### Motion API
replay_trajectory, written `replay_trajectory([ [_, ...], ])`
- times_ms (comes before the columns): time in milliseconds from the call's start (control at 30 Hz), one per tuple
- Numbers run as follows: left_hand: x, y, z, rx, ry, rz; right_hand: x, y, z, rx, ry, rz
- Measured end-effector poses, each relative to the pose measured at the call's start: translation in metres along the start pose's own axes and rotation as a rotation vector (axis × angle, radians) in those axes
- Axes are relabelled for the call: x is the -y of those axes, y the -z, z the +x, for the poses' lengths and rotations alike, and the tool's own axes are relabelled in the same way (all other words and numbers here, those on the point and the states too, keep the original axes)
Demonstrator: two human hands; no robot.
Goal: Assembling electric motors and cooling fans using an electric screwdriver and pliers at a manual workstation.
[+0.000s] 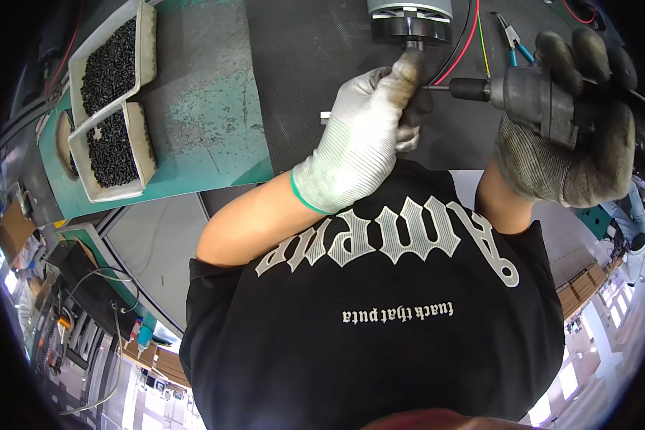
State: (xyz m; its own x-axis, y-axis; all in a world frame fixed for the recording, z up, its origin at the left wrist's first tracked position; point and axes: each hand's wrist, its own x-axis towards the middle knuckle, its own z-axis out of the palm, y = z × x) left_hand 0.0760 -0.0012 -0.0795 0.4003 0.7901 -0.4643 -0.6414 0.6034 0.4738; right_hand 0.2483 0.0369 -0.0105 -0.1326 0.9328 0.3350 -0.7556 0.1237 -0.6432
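My left hand (pixel 362 140), in a white and grey glove, pinches something small at the shaft just below a round motor (pixel 410 20) on the dark mat (pixel 308 64); what the fingers hold is hidden. My right hand (pixel 573 136), in a dirty grey glove, grips a dark power screwdriver (pixel 530 93). The tool lies sideways, and its bit (pixel 437 88) points left at my left fingertips. Red and yellow wires (pixel 469 39) run down from the motor past the bit.
Two white trays (pixel 147 68) full of small black screws sit on the green bench (pixel 201 122) at the left. Blue-handled pliers (pixel 512 39) lie on the mat at the upper right. My black shirt fills the lower middle of the view.
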Motion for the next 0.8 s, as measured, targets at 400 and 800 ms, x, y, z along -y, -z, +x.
replay_trajectory([
  [400,0.001,0.007,0.015,-0.056,0.232,-0.401,0.002,0.027,-0.001,-0.196,0.18,-0.286],
  [800,0.007,0.006,0.027,0.01,-0.115,0.006,-0.032,-0.016,0.014,-0.328,0.366,-0.759],
])
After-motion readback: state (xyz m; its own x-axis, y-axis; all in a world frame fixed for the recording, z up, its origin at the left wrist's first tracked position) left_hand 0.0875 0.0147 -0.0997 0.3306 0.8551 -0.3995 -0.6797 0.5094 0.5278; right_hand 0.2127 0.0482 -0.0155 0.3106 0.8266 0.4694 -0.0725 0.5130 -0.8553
